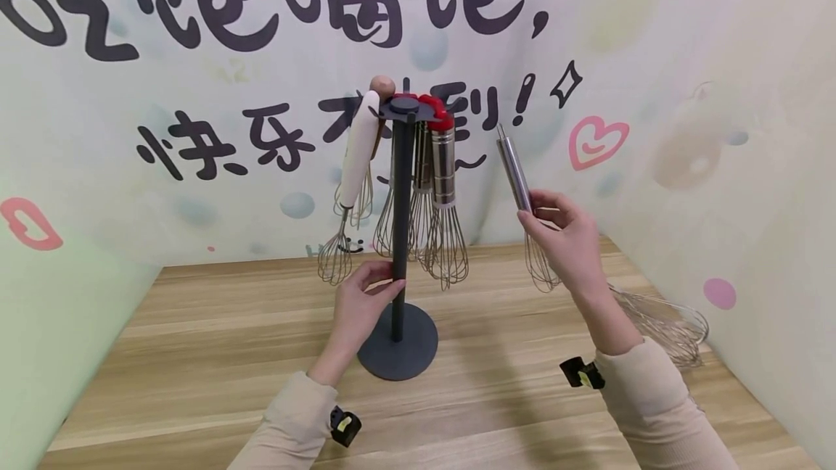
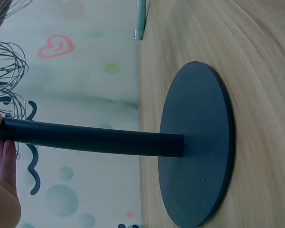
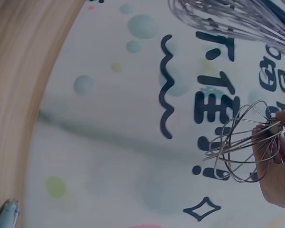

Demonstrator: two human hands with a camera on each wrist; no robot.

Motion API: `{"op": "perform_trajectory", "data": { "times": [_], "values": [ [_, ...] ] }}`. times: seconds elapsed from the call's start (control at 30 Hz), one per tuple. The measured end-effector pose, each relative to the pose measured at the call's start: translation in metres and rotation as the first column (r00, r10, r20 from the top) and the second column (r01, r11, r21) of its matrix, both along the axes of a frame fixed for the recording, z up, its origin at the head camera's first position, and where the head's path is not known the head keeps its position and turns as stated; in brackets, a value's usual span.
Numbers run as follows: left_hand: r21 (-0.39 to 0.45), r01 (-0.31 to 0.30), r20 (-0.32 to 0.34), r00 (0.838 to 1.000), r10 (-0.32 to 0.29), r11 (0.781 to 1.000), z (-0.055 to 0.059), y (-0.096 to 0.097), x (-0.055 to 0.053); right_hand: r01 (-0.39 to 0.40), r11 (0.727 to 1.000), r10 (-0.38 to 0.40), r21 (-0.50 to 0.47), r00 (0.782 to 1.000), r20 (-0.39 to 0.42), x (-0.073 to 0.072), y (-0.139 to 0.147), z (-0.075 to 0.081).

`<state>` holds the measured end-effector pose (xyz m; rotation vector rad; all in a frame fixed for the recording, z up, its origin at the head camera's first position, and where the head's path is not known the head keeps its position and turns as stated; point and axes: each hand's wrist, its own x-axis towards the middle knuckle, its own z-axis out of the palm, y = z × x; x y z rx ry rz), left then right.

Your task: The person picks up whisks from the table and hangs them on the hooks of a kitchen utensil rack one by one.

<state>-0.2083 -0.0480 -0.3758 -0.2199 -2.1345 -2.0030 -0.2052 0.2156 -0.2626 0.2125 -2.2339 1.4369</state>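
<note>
My left hand [image 1: 367, 301] pinches the dark post of an upright rack [image 1: 400, 194] between thumb and fingers, above its round base [image 2: 199, 142]. Several whisks hang from the rack's top. One has a white handle [image 1: 361, 151], and another has a steel handle with a red loop [image 1: 444, 165]. To the right of the rack, my right hand [image 1: 564, 241] holds a whisk [image 1: 514, 172] by its steel handle, near the wires. This whisk tilts, handle end up with a small wire loop at its tip. In the right wrist view its wire balloon [image 3: 242, 147] points away from the fingers.
On the wooden table [image 1: 196, 354], a larger wire whisk [image 1: 673, 325] lies at the right, partly behind my right forearm. A light teal object [image 2: 141, 21] shows at the table's edge in the left wrist view. Printed cloth walls [image 1: 261, 216] stand behind and at both sides.
</note>
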Motion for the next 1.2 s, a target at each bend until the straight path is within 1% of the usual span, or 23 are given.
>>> {"op": "perform_trajectory", "data": {
  "times": [0.3, 0.73, 0.87, 1.0, 1.07, 1.2],
  "values": [
    [0.011, 0.002, -0.007, 1.0, -0.002, 1.0, 0.0, 0.0, -0.001, -0.065, 0.996, 0.062, -0.056, 0.996, -0.067, 0.014, -0.016, 0.014],
    [0.012, 0.004, -0.012, 1.0, -0.004, 1.0, 0.0, 0.0, 0.0, -0.13, 0.986, 0.117, -0.103, 0.985, -0.124, 0.028, -0.032, 0.021],
    [0.015, 0.003, -0.007, 1.0, -0.003, 1.0, 0.0, 0.0, 0.0, -0.176, 0.975, 0.153, -0.132, 0.974, -0.168, 0.03, -0.037, 0.022],
    [0.012, 0.004, 0.01, 1.0, -0.004, 1.0, 0.001, 0.0, 0.0, -0.23, 0.962, 0.196, -0.145, 0.957, -0.214, 0.032, -0.04, 0.021],
    [0.013, 0.008, 0.022, 1.0, -0.008, 1.0, 0.001, 0.0, 0.001, -0.252, 0.956, 0.215, -0.149, 0.95, -0.227, 0.033, -0.042, 0.021],
    [0.016, 0.016, 0.025, 1.0, -0.016, 1.0, 0.002, 0.0, 0.001, -0.28, 0.949, 0.241, -0.145, 0.94, -0.241, 0.036, -0.044, 0.02]
  ]
}}
